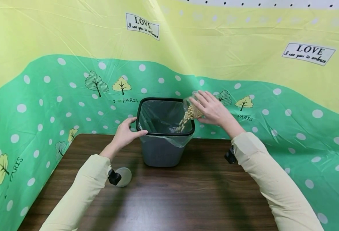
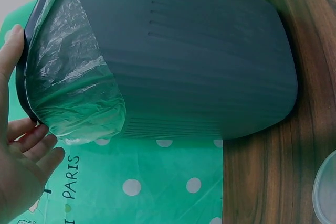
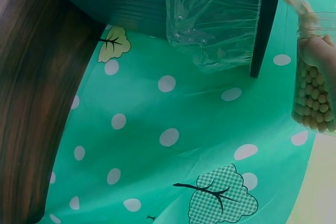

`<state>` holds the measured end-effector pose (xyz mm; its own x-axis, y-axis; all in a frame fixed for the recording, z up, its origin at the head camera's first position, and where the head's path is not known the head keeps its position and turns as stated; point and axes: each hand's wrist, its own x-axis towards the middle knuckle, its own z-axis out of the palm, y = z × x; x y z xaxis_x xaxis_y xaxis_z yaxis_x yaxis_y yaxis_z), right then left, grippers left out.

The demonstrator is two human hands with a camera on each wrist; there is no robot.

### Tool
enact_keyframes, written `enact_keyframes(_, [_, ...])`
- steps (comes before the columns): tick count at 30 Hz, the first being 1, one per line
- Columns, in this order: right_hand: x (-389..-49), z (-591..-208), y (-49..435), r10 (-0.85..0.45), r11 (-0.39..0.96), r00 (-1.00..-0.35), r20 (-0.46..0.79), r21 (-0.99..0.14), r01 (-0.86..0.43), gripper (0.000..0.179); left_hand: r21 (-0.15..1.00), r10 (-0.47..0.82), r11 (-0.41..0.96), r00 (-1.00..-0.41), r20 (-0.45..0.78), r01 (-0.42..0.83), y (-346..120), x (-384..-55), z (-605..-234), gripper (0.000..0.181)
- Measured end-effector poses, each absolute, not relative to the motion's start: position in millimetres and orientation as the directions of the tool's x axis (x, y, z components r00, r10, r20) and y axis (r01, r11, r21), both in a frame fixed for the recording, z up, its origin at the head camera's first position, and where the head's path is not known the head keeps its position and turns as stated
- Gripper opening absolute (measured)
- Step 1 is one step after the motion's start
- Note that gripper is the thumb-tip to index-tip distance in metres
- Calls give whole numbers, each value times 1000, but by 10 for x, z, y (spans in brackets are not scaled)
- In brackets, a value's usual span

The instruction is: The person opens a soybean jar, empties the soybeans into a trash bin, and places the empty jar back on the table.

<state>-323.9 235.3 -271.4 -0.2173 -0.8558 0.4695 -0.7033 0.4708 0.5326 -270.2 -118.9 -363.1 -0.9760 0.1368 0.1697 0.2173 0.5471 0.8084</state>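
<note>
A dark grey trash bin (image 1: 162, 154) with a black rim stands upright on the table, lined with a clear plastic bag (image 2: 79, 87) folded over its rim. My left hand (image 1: 125, 134) grips the bin's left side at the rim, thumb along the front edge and fingers at the side. Over the right side of the rim, my right hand (image 1: 212, 110) holds a clear jar (image 3: 307, 98) tilted towards the bin. Round pale beans (image 1: 184, 120) stream from its mouth into the lined bin. Many beans still fill the jar's lower part in the right wrist view.
A round clear lid (image 1: 125, 177) lies on the dark wooden table (image 1: 169, 199), left of the bin and partly behind the left wrist's camera. Close behind the bin hangs a green and yellow printed cloth (image 1: 163, 69), which also runs along both sides.
</note>
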Motion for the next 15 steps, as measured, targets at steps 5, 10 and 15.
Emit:
enact_keyframes(5, [-3239, -2712, 2356, -867, 458, -212, 452, 552, -697, 97, 812, 138, 542, -976, 170, 218, -1189, -2700, -3631, 87])
enact_keyframes(10, [-3232, -2702, 2341, -873, 450, -213, 438, 557, -698, 96, 814, 137, 539, -976, 168, 216, -1189, -2700, -3638, 88])
enact_keyframes(15, [-3207, -2680, 2314, -880, 448, -224, 418, 576, -684, 89, 816, 137, 536, -976, 169, 217, -1190, -2704, -3644, 87])
